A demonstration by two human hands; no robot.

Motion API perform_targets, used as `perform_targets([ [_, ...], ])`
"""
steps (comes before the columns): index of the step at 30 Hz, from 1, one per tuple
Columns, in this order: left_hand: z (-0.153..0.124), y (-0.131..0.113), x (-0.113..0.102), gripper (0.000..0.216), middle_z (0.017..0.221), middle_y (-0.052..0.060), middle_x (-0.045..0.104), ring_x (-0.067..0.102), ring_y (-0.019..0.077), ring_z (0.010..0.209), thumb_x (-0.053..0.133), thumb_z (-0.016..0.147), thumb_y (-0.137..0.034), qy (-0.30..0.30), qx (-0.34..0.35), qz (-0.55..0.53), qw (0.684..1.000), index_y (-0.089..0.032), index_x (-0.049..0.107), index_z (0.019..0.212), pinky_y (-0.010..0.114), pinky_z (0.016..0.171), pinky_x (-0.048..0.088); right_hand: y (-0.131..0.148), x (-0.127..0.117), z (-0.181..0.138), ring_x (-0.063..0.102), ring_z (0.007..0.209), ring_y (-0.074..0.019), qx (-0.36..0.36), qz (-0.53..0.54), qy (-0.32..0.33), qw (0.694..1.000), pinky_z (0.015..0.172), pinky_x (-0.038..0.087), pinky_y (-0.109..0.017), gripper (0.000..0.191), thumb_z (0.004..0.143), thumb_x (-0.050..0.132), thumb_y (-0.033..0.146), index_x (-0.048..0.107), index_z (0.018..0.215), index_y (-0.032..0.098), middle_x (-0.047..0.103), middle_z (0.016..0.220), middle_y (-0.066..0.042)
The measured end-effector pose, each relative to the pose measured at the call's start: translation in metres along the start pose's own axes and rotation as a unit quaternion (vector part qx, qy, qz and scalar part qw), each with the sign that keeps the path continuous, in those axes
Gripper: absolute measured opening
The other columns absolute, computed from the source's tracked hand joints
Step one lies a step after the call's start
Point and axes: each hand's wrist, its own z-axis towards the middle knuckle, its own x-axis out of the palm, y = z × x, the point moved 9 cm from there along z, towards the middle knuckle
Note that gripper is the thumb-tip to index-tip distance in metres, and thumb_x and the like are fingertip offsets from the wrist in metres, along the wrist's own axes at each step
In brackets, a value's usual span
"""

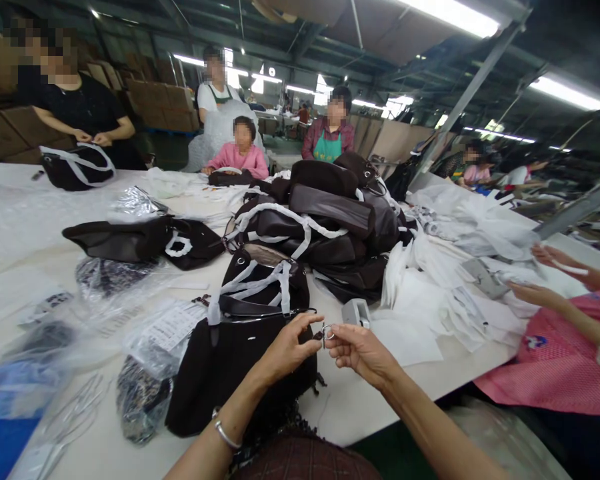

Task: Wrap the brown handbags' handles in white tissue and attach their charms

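A dark brown handbag [240, 363] lies on the table in front of me, its handles [253, 290] wrapped in white paper. Over its right edge, my left hand [289, 345] grips a small metal bar between thumb and fingers. My right hand [363, 352] pinches a thin metal ring [329, 332] right beside that bar. Both pieces are small, and I cannot tell whether they are linked. A dark braided tassel [320, 381] hangs below the hands at the bag's side.
A heap of dark handbags [325, 220] rises behind my bag. White paper sheets [410, 320] and a grey tape dispenser [356, 312] lie to the right. Bagged patterned cloth [143, 400] lies left. A co-worker's hands [545, 293] work at the right edge; other people stand across the table.
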Motion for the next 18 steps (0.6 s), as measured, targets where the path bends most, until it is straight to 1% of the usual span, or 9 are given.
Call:
perform_targets([
  [1, 0.001, 0.000, 0.001, 0.042, 0.124, 0.008, 0.063, 0.055, 0.0238, 0.117, 0.064, 0.077, -0.020, 0.009, 0.001, -0.007, 1.000, -0.024, 0.065, 0.119, 0.036, 0.104, 0.038, -0.001, 0.000, 0.003, 0.062, 0.053, -0.0086, 0.011, -0.003, 0.007, 1.000, 0.046, 0.048, -0.018, 0.029, 0.073, 0.075, 0.039, 0.066, 0.080, 0.013, 0.071, 0.068, -0.004],
  [3, 0.003, 0.001, 0.004, 0.027, 0.115, 0.007, 0.067, 0.058, 0.0231, 0.112, 0.062, 0.079, -0.021, 0.030, -0.002, -0.024, 0.999, -0.022, 0.069, 0.105, 0.035, 0.103, 0.038, -0.004, 0.001, 0.009, 0.060, 0.049, -0.0076, 0.035, -0.003, 0.018, 0.999, 0.044, 0.045, -0.017, 0.029, 0.072, 0.075, 0.039, 0.066, 0.081, 0.013, 0.069, 0.064, -0.003],
  [6, 0.006, 0.008, 0.006, 0.011, 0.094, 0.004, 0.070, 0.061, 0.0197, 0.093, 0.062, 0.081, -0.026, 0.026, -0.029, -0.034, 0.999, -0.019, 0.068, 0.086, 0.029, 0.089, 0.042, -0.006, -0.001, 0.020, 0.056, 0.046, -0.0061, 0.061, 0.018, 0.029, 0.998, 0.043, 0.043, -0.017, 0.029, 0.073, 0.075, 0.040, 0.066, 0.080, 0.013, 0.066, 0.060, 0.000],
  [8, 0.007, 0.019, 0.003, 0.012, 0.081, 0.001, 0.067, 0.058, 0.0165, 0.080, 0.063, 0.080, -0.030, -0.021, -0.060, -0.031, 0.997, -0.018, 0.065, 0.080, 0.026, 0.077, 0.042, -0.006, 0.000, 0.028, 0.056, 0.048, -0.0062, 0.061, 0.034, 0.043, 0.997, 0.046, 0.043, -0.018, 0.030, 0.073, 0.075, 0.042, 0.067, 0.081, 0.014, 0.066, 0.063, 0.000],
  [9, 0.007, 0.025, 0.000, 0.015, 0.075, 0.000, 0.064, 0.056, 0.0149, 0.074, 0.064, 0.079, -0.032, -0.058, -0.077, -0.033, 0.995, -0.018, 0.063, 0.076, 0.024, 0.071, 0.041, -0.005, 0.001, 0.032, 0.057, 0.052, -0.0063, 0.049, 0.039, 0.050, 0.997, 0.048, 0.043, -0.018, 0.031, 0.073, 0.075, 0.042, 0.068, 0.084, 0.014, 0.068, 0.068, -0.001],
  [11, 0.004, 0.038, -0.006, 0.019, 0.068, -0.003, 0.058, 0.051, 0.0125, 0.066, 0.065, 0.078, -0.035, -0.140, -0.107, -0.050, 0.983, -0.018, 0.058, 0.071, 0.023, 0.065, 0.038, 0.000, 0.002, 0.038, 0.058, 0.061, -0.0068, -0.003, 0.025, 0.049, 0.998, 0.054, 0.044, -0.019, 0.032, 0.070, 0.078, 0.038, 0.069, 0.090, 0.015, 0.070, 0.079, -0.002],
  [13, 0.000, 0.050, -0.010, 0.021, 0.065, -0.005, 0.054, 0.049, 0.0115, 0.063, 0.066, 0.077, -0.035, -0.203, -0.128, -0.073, 0.968, -0.019, 0.055, 0.071, 0.022, 0.062, 0.038, 0.002, 0.003, 0.042, 0.058, 0.067, -0.0082, -0.064, -0.017, 0.014, 0.998, 0.061, 0.044, -0.021, 0.035, 0.064, 0.082, 0.034, 0.070, 0.092, 0.016, 0.070, 0.083, -0.002],
  [16, 0.000, 0.062, -0.013, 0.018, 0.069, -0.004, 0.057, 0.052, 0.0124, 0.065, 0.066, 0.077, -0.034, -0.248, -0.143, -0.092, 0.954, -0.019, 0.055, 0.074, 0.023, 0.064, 0.041, -0.003, 0.004, 0.046, 0.056, 0.071, -0.0113, -0.122, -0.056, -0.056, 0.989, 0.065, 0.044, -0.025, 0.038, 0.062, 0.083, 0.036, 0.070, 0.093, 0.018, 0.069, 0.081, -0.001],
  [18, 0.001, 0.066, -0.015, 0.016, 0.071, -0.002, 0.059, 0.055, 0.0136, 0.069, 0.065, 0.078, -0.033, -0.262, -0.146, -0.101, 0.949, -0.018, 0.058, 0.076, 0.023, 0.066, 0.043, -0.008, 0.006, 0.051, 0.056, 0.073, -0.0126, -0.139, -0.055, -0.079, 0.986, 0.067, 0.044, -0.026, 0.040, 0.064, 0.081, 0.039, 0.070, 0.097, 0.020, 0.070, 0.086, -0.001],
])
